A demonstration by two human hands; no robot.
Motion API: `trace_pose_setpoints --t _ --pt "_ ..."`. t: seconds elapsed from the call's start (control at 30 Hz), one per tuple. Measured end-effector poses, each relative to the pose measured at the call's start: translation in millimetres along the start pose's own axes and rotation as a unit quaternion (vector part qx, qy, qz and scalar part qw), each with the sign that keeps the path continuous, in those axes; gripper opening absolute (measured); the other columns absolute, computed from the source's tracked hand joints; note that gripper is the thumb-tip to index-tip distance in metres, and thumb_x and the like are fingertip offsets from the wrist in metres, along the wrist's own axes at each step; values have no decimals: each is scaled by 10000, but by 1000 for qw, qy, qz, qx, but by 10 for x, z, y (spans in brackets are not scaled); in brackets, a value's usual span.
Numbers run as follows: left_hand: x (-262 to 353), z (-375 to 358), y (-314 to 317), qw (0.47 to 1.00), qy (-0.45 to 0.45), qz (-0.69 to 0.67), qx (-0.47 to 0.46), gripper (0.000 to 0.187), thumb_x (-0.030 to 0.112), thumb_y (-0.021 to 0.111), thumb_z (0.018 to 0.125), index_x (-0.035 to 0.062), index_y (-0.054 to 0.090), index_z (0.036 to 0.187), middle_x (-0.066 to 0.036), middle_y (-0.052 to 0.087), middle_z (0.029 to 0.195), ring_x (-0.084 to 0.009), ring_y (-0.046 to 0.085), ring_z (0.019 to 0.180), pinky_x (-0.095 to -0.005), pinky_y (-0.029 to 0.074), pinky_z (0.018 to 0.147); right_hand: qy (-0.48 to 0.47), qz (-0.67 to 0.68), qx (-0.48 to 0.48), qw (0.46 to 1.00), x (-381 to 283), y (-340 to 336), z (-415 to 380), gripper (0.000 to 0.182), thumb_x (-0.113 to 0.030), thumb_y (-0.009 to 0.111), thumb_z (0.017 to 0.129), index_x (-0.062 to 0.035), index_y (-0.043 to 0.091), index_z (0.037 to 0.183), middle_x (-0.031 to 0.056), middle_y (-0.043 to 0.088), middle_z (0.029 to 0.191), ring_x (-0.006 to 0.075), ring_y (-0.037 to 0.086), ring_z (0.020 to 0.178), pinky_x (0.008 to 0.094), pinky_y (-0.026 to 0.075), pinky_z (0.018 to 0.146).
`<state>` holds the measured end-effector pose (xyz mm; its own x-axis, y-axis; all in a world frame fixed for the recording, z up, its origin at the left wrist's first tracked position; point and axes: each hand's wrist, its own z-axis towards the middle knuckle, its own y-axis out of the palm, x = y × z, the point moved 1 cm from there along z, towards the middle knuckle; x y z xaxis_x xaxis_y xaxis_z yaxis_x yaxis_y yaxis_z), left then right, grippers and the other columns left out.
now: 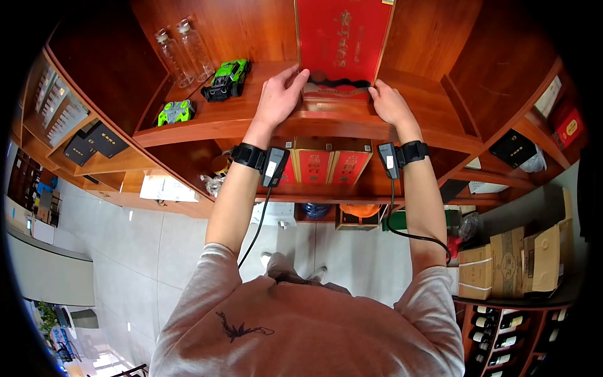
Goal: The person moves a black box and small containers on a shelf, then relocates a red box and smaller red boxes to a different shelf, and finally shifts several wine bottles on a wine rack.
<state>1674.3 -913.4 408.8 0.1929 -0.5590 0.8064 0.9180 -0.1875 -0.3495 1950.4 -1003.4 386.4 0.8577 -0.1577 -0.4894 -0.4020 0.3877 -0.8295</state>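
Note:
A tall red box (342, 38) with gold lettering and gold edges stands upright on the wooden shelf (433, 107) in front of me. My left hand (281, 95) is at its lower left edge, fingers curled against the side. At the lower right edge, my right hand (393, 107) presses its fingers to the box, so it sits between both hands. The fingertips behind the edges are partly hidden. To the left of my left hand are a green toy car (230, 79) and a green-and-grey remote control (176, 113).
Two clear glass bottles (196, 50) stand at the shelf's back left. More red boxes (313, 164) fill the shelf below. Brown cardboard boxes (507, 264) are stacked at right, above a rack of wine bottles (502, 342). Black cables (254, 220) hang from both wrist devices.

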Motion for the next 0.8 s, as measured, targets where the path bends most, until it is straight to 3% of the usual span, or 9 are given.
trace_pose_setpoints --t 0.07,0.17,0.23,0.37,0.43,0.47,0.53,0.67,0.8 --pt "19 -43 24 996 65 28 57 518 298 689 997 -67 625 1359 -265 718 1222 -278 728 1105 -337 544 970 53 -44 30 997 -208 -53 -170 372 -329 444 1080 -78 583 1318 273 672 1264 475 623 1181 563 500 1003" --pt "-105 -91 2 972 181 18 146 427 218 685 980 -46 644 1313 -253 671 1315 -353 698 1157 -383 557 979 41 -70 158 984 -410 -86 -424 377 -304 453 1052 -96 583 1339 202 696 1279 425 652 1174 527 506 1006" --pt "-157 -267 -39 971 197 61 122 382 148 678 952 -25 647 1292 -217 640 1376 -395 640 1229 -430 543 1011 18 -91 207 974 -362 10 -667 345 -261 481 1040 -79 620 1298 187 712 1246 400 682 1114 480 506 993" --pt "-247 -846 -194 945 252 201 62 417 67 678 929 3 626 1338 -187 599 1436 -383 552 1353 -471 432 1144 -115 -121 287 943 -65 217 -1099 271 -202 545 1020 -62 671 1214 134 720 1219 320 629 1219 448 427 1084" --pt "-288 -1169 -276 928 281 237 58 440 29 681 899 11 626 1336 -187 586 1458 -363 526 1394 -489 400 1171 -151 -51 312 937 67 337 -1274 356 -126 556 999 -44 605 1342 173 576 1443 353 465 1421 485 328 1197" --pt "-424 -1335 -307 942 275 189 44 480 18 680 860 21 627 1337 -181 548 1495 -378 485 1431 -546 353 1195 -141 -9 333 932 56 408 -1406 392 -106 557 992 -38 580 1377 185 520 1502 372 423 1455 488 309 1215" --pt "-689 -1710 -350 956 238 170 12 487 18 661 841 16 617 1326 -190 529 1496 -405 472 1423 -543 360 1186 -106 79 321 938 135 581 -1710 514 -29 554 957 -20 496 1468 196 330 1652 427 283 1538 489 280 1246" --pt "-1419 -2105 -325 974 89 193 -72 541 61 675 837 7 562 1364 -212 505 1478 -432 466 1389 -513 390 1163 -17 132 234 963 517 1277 -2076 470 5 553 923 -13 550 1392 185 417 1586 384 403 1475 456 346 1212" --pt "-2143 -2157 -249 973 21 211 -86 605 95 697 850 -6 502 1414 -248 491 1455 -472 465 1354 -489 399 1156 25 165 132 977 803 1791 -1982 435 -56 614 925 -21 580 1357 198 548 1454 399 516 1370 426 416 1153"
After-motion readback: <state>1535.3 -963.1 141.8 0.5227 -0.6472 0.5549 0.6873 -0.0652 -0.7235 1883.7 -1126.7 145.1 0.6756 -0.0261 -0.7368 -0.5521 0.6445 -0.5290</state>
